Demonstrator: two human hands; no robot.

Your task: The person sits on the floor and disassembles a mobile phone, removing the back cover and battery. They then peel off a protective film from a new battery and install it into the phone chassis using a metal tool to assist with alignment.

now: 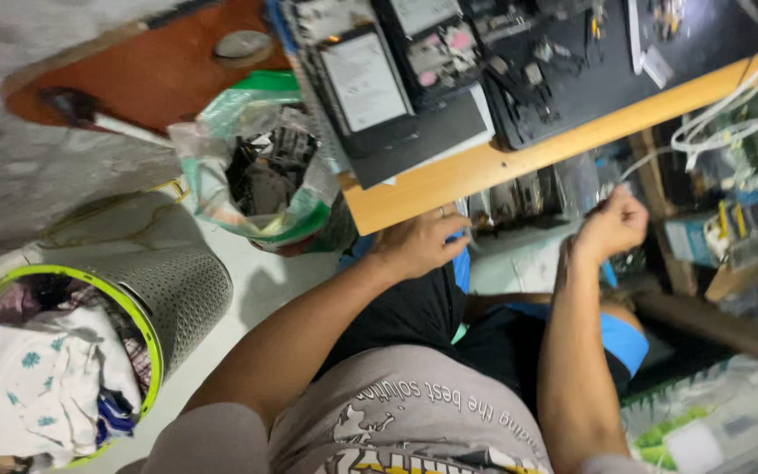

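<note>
My left hand [420, 243] lies on my thigh just under the wooden table edge [484, 167], fingers curled, a ring on one finger. Something blue shows beneath the fingers; whether the hand grips it is unclear. My right hand [611, 224] is held up as a closed fist in front of the cluttered shelf [528, 202] under the table. Nothing can be made out inside the fist. I am seated, in black shorts with blue trim [625, 338].
A black mat [572, 83] on the table carries opened electronics and a flat device with a pale screen [363, 83]. A plastic bag of parts [261, 171] hangs by the table corner. A grey, green-rimmed basket [182, 290] of clothes stands left. White cables [730, 114] drape right.
</note>
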